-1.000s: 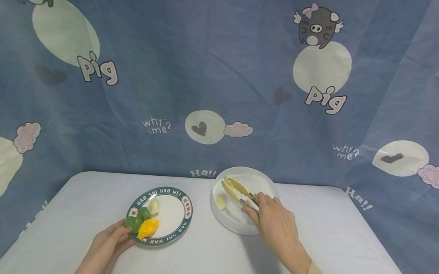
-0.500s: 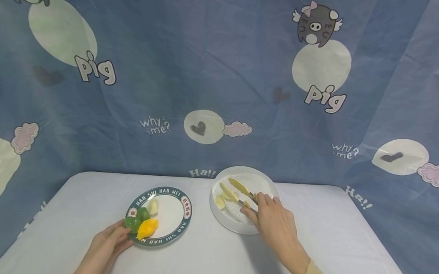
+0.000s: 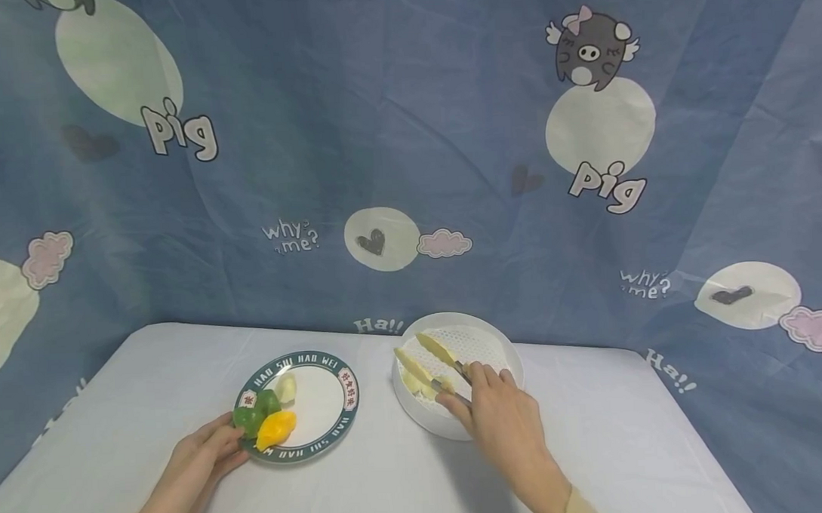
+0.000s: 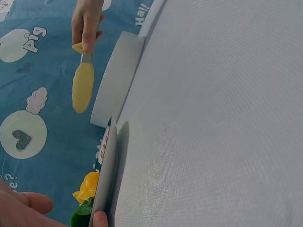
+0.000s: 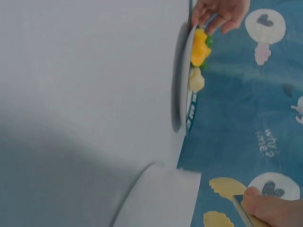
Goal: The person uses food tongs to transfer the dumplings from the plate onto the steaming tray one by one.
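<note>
My right hand [image 3: 506, 415] grips a pair of tongs [image 3: 417, 366] with yellow tips, spread apart with nothing between them. They hang over a round white basket [image 3: 404, 396] with a perforated bottom. Inside it, pale yellow pieces [image 3: 427, 392] lie partly hidden behind the tongs. At the left, my left hand [image 3: 203, 456] holds the rim of a green-edged white plate [image 3: 324, 403], with a fingertip [image 4: 100, 219] under it in the left wrist view. A yellow pepper [image 3: 276, 429], green peppers [image 3: 249, 421] and a pale garlic-like piece [image 3: 286, 388] sit on the plate's left half.
A white cloth covers the table [image 3: 364, 484]. Behind its far edge hangs a blue printed curtain [image 3: 407, 136], close behind the basket. Between plate and basket runs a narrow strip of cloth.
The tongs have spread wider and shifted left, over the pale pieces in the basket. My right hand has moved slightly left with them. My left hand and the plate stay put.
</note>
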Motion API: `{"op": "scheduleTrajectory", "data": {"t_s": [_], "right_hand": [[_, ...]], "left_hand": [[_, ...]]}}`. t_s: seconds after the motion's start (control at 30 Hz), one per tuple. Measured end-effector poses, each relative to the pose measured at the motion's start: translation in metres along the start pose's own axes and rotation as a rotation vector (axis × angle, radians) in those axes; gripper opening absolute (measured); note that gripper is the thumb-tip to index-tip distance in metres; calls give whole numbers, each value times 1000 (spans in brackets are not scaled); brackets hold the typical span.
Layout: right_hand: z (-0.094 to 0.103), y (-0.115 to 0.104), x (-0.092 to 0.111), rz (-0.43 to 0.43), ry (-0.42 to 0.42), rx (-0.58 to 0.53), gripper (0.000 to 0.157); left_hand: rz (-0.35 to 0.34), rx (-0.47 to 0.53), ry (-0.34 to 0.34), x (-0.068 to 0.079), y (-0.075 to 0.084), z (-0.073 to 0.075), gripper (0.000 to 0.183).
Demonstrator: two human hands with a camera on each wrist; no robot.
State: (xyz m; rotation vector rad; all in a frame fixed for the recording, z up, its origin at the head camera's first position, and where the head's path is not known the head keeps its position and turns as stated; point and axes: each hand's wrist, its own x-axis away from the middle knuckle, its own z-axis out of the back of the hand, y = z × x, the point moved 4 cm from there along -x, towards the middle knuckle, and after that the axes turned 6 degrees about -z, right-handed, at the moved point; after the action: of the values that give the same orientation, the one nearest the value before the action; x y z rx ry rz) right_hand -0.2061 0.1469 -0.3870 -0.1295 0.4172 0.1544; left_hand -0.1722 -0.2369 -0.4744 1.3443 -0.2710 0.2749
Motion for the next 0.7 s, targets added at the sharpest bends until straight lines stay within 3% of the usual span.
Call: {"op": "scheduleTrajectory", "data": {"t_s": [0.47,0.7], "right_hand": [[-8,-29,8,44,-109,-24,65],[-12,-49,20,132,-102,-20,69]], "left_hand": [[-6,-20,8,0,0,0,77],[-4,-18,12,0,0,-1,77]]}}
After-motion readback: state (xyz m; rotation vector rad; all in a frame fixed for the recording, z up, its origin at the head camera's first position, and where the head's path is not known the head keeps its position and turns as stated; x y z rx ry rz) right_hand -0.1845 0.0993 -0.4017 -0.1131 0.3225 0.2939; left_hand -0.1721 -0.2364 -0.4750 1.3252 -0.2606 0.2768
